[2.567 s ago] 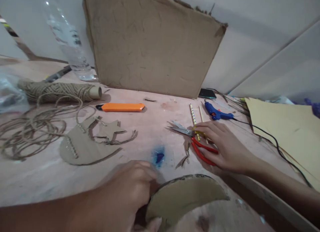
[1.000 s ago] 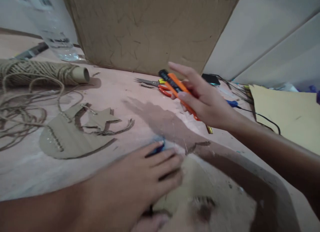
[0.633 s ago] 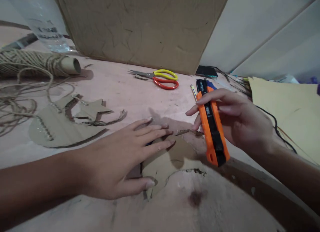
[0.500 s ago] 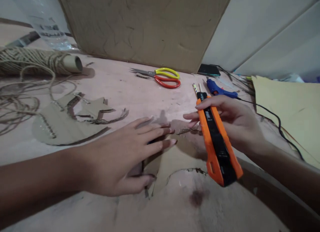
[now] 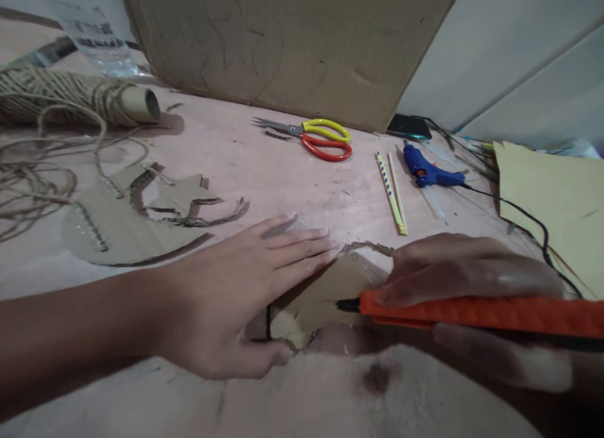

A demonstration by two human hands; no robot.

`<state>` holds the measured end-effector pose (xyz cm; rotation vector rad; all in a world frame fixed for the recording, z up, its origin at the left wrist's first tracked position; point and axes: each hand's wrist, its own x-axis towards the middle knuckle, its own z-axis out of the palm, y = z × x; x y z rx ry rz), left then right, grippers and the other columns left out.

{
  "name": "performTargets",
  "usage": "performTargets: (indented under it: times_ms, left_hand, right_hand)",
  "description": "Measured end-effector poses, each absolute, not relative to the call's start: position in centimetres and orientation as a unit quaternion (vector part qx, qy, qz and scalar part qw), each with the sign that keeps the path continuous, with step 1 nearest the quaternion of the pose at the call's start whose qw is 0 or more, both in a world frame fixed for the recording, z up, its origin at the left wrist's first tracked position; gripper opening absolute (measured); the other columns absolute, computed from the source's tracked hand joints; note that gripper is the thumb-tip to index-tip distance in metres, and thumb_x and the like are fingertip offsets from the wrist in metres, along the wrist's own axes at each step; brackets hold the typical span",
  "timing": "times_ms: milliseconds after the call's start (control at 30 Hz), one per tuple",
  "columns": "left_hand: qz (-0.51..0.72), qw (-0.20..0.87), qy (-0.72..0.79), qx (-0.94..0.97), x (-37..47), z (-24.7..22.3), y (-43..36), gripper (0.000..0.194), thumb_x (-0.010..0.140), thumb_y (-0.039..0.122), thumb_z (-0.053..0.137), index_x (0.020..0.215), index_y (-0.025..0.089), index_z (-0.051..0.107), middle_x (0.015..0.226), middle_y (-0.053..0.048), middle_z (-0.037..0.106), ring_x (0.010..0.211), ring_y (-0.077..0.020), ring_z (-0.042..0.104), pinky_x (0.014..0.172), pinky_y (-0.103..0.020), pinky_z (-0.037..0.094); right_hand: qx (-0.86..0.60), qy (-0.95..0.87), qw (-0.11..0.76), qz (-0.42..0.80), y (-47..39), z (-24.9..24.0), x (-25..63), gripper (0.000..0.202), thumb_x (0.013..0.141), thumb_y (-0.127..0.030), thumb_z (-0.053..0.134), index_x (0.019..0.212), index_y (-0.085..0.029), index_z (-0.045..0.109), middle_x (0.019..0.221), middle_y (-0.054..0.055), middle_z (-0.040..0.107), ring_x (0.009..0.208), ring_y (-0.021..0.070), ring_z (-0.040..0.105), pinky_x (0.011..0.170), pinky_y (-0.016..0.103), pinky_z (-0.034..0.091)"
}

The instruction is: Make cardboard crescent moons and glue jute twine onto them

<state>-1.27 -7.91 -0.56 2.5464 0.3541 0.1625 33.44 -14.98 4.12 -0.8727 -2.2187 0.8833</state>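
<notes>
My left hand (image 5: 240,287) lies flat with fingers spread, pressing on a piece of cardboard (image 5: 325,293) on the pink table. My right hand (image 5: 467,274) is wrapped round an orange and black cutter (image 5: 425,309), held almost level with its dark tip over the cardboard, just right of my left fingertips. Whether the tip touches the cardboard cannot be made out. Left of my left hand lie a cardboard crescent (image 5: 141,236) and a cardboard star (image 5: 184,192) with twine on them.
Yellow-and-red scissors (image 5: 325,139), a dotted pencil (image 5: 389,189), a thin stick (image 5: 397,186) and a blue glue gun (image 5: 431,167) lie beyond my hands. Twine roll (image 5: 61,98) and bottle (image 5: 101,41) stand left. A large cardboard sheet (image 5: 292,48) is behind; yellow paper (image 5: 552,205) lies right.
My right hand has come lower and nearer, turning the cutter from steep to nearly level, its tip now over the cardboard. My left hand stays on the cardboard. The pencil is now uncovered.
</notes>
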Motion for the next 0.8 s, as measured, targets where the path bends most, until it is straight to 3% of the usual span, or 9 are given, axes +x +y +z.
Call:
performTargets:
  times_ms: [100,300,467,600,700,800]
  left_hand:
    - [0.088,0.298,0.108,0.944,-1.3,-0.6,-7.7,0.117,0.098,0.050,0.083,0.198,0.019,0.030,0.204,-0.017,0.032,0.191,-0.0425,0.033,0.161,-0.066,0.005]
    - [0.026,0.314,0.129,0.940,-0.6,0.4,-7.2,0.112,0.095,0.046,0.089,0.193,0.017,0.044,0.200,-0.017,0.042,0.190,-0.0439,0.035,0.162,-0.065,0.007]
    - [-0.007,0.335,0.126,0.934,0.0,1.1,-7.0,0.112,0.093,0.049,0.089,0.190,0.012,0.048,0.199,-0.022,0.043,0.191,-0.0441,0.032,0.161,-0.068,0.002]
    - [-0.006,0.336,0.118,0.934,0.1,0.9,-7.1,0.107,0.092,0.048,0.088,0.187,0.013,0.054,0.200,-0.019,0.041,0.193,-0.0399,0.029,0.161,-0.066,-0.002]
    - [0.015,0.335,0.108,0.936,-0.3,0.7,-7.2,0.110,0.090,0.047,0.091,0.188,0.015,0.051,0.201,-0.019,0.038,0.192,-0.0437,0.032,0.161,-0.070,0.003]
    - [0.071,0.337,0.106,0.933,-1.0,0.6,-7.2,0.103,0.095,0.049,0.092,0.184,0.012,0.057,0.198,-0.025,0.043,0.186,-0.0498,0.042,0.159,-0.073,0.019]
  right_hand:
    - [-0.219,-0.837,0.278,0.416,-13.4,3.6,32.6,0.044,0.114,-0.031,0.081,0.159,-0.028,0.084,0.116,0.009,0.093,0.096,0.0240,0.090,0.082,0.033,0.073]
    - [-0.168,-0.784,0.297,0.518,-11.0,1.7,31.5,0.043,0.108,-0.023,0.093,0.150,-0.021,0.089,0.117,0.011,0.094,0.098,0.0204,0.090,0.089,0.029,0.071]
    - [-0.126,-0.736,0.308,0.589,-9.4,0.9,30.9,0.048,0.103,-0.015,0.098,0.151,-0.015,0.090,0.131,0.014,0.095,0.121,0.0206,0.092,0.110,0.026,0.069]
    - [-0.133,-0.719,0.286,0.620,-9.2,0.9,30.9,0.048,0.104,-0.017,0.096,0.151,-0.014,0.090,0.141,0.016,0.094,0.132,0.0234,0.090,0.117,0.027,0.067]
    - [-0.199,-0.621,0.284,0.703,-10.6,1.5,31.2,0.044,0.108,-0.034,0.094,0.150,-0.021,0.092,0.141,0.012,0.094,0.128,0.0247,0.092,0.105,0.026,0.072]
    - [-0.300,-0.508,0.277,0.758,-12.4,2.3,31.4,0.042,0.107,-0.044,0.093,0.146,-0.027,0.093,0.132,0.011,0.096,0.104,0.0230,0.094,0.084,0.025,0.073]
